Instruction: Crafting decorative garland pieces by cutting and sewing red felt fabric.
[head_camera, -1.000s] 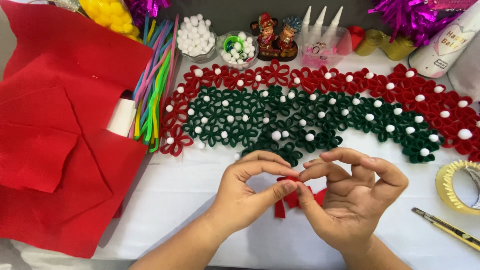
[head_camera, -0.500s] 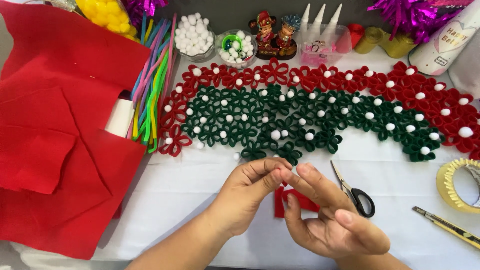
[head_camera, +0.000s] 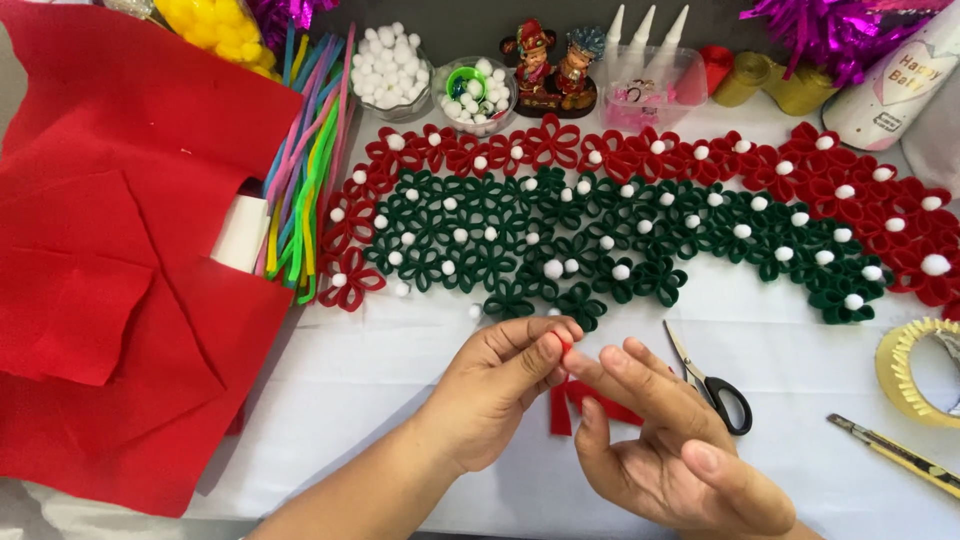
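A small red felt piece (head_camera: 565, 345) is pinched between thumb and forefinger of the left hand (head_camera: 500, 385). The right hand (head_camera: 655, 440), fingers loosely open, touches it from the right. Red felt strips (head_camera: 585, 405) lie on the white table (head_camera: 400, 370) beneath; scissors (head_camera: 712, 380) rest just beside, below a red and green flower garland (head_camera: 640, 215).

Both the left hand (head_camera: 500, 385) and the right hand (head_camera: 660, 440) are bare, without rings, gloves or watch, and both forearms show no sleeves.
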